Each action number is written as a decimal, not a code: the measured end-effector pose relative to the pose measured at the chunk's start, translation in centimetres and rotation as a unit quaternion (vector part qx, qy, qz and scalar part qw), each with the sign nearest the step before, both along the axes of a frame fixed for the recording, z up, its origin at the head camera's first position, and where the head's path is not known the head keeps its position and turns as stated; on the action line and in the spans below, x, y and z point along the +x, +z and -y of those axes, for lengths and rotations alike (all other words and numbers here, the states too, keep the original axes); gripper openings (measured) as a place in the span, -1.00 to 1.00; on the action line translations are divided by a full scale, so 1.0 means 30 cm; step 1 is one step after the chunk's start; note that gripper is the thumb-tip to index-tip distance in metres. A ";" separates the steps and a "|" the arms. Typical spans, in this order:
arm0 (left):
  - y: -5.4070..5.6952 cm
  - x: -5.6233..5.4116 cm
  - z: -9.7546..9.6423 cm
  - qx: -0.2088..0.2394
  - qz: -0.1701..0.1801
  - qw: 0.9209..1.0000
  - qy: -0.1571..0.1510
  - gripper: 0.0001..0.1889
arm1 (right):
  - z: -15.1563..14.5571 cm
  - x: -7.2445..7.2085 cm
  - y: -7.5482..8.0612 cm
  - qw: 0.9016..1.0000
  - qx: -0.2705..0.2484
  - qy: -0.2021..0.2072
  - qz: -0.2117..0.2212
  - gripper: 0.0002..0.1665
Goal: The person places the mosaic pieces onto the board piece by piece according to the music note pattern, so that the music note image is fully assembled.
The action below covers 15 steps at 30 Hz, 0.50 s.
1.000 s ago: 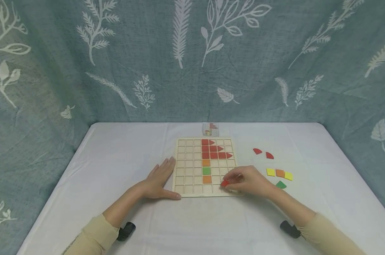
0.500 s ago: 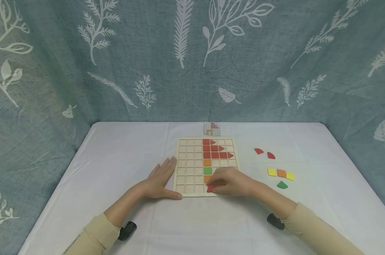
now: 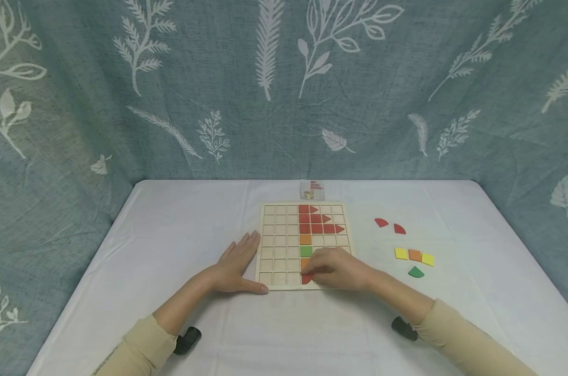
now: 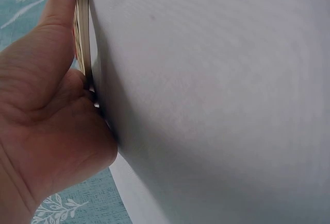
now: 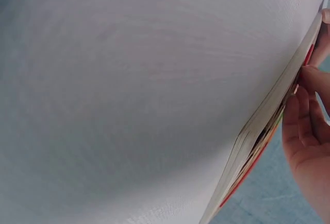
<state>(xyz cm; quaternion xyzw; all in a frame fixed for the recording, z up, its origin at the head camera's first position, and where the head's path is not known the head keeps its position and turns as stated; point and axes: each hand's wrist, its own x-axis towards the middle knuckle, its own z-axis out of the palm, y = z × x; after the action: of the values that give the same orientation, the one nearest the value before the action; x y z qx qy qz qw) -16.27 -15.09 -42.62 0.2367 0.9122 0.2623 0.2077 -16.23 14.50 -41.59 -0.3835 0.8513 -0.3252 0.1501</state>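
Observation:
A wooden grid board lies on the white table. My right hand is over its lower part, thumb and fingers at a red quarter-circle tile in the bottom row, which they partly hide. Directly above that tile, an orange square is half covered by the fingers. Farther up the same column are a green square, another orange square and rows of red squares ending in red triangles. My left hand rests flat with fingers spread, its fingertips and thumb along the board's left edge.
Right of the board lie two red quarter-circles, two yellow squares with an orange square between them, and a green quarter-circle. A small pattern card sits behind the board. A patterned curtain hangs behind the table.
My right hand has carried the red quarter-circle leftward to the bottom cell under the orange square, then shifted it slightly left. The left hand stays in place.

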 end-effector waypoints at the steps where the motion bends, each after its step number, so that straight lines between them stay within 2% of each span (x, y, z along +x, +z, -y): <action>1: -0.001 0.000 0.000 0.000 -0.001 1.000 0.000 0.30 | 0.001 0.001 -0.001 1.000 0.000 -0.002 -0.001 -0.69; 6: -0.002 0.000 -0.003 -0.002 -0.003 1.000 0.000 0.29 | -0.008 0.008 0.008 0.999 -0.018 -0.032 0.017 -0.72; 9: -0.001 0.001 -0.005 -0.002 -0.004 1.000 0.000 0.29 | -0.034 0.008 0.016 0.996 -0.042 -0.073 0.040 -0.76; 12: -0.001 0.002 -0.006 -0.004 -0.005 1.000 0.002 0.30 | -0.083 0.006 0.023 0.988 -0.070 -0.124 0.061 -0.79; 15: -0.005 0.002 -0.005 -0.007 -0.008 1.000 0.004 0.30 | -0.148 0.005 0.026 0.975 -0.094 -0.182 0.083 -0.76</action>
<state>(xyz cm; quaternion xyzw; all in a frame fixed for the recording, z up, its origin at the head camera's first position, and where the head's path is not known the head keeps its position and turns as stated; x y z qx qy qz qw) -16.20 -14.94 -42.76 0.2335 0.9166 0.2552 0.2003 -16.09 18.94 -40.83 -0.2065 0.8570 -0.4562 0.1217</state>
